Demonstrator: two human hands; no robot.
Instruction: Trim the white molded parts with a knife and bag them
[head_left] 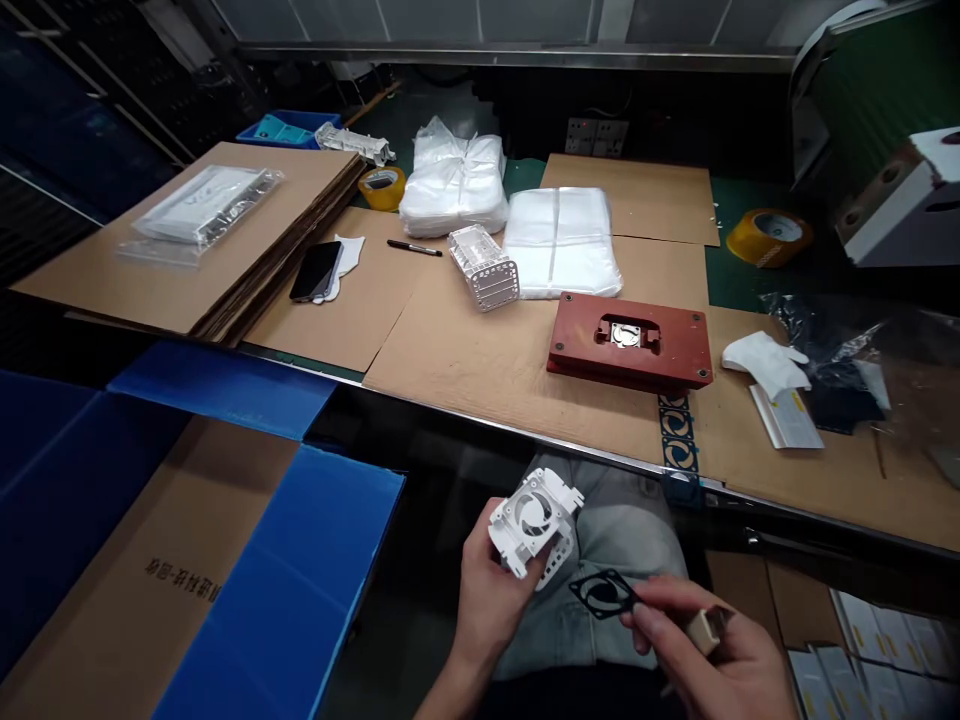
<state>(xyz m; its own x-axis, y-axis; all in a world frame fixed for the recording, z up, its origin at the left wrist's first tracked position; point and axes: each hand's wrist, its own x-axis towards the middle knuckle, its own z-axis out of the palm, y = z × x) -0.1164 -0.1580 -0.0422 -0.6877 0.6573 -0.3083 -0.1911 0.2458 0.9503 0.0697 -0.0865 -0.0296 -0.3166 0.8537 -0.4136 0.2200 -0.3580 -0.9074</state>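
My left hand (491, 590) is closed round a white plastic housing (534, 520) with a round fan opening, held above my lap below the table edge. My right hand (701, 640) pinches a thin black square gasket (602, 592) with a round hole, just right of the housing, and also holds a small beige tool (705, 628). A strip of the same black gaskets (677, 435) hangs over the table's front edge. A red fixture block (630, 343) with a metal insert lies on the cardboard-covered table (480, 350).
A clear ribbed part (486, 266), bundles of plastic bags (559, 240), a pen (414, 247), a phone (316, 270), two yellow tape rolls (769, 236) and a white glove (765, 360) lie on the table. A blue box with cardboard (225, 560) stands at the left.
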